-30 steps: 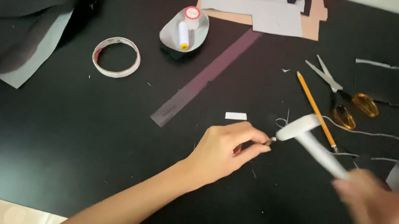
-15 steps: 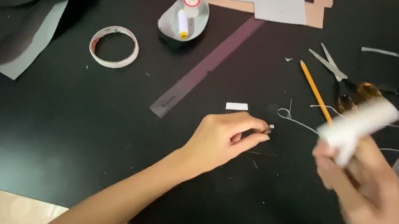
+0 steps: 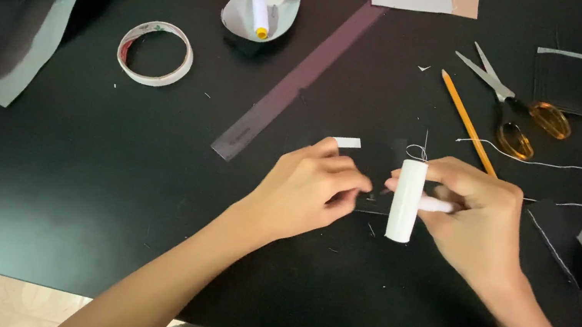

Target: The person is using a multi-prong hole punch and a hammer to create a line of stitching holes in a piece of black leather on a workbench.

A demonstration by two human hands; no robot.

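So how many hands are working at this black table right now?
2. The left hand pinches something tiny on the black table; the right hand grips a white hammer-like tool just beside it. No other hands show.

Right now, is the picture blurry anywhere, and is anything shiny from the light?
Head view: mostly sharp; only the left hand's fingertips smear slightly. The right hand and its white mallet-like tool look crisp. Soft glare lies on the matte black tabletop, and the orange-handled scissors glint.

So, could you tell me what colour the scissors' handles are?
Translucent amber-orange; the scissors show best in the head view.
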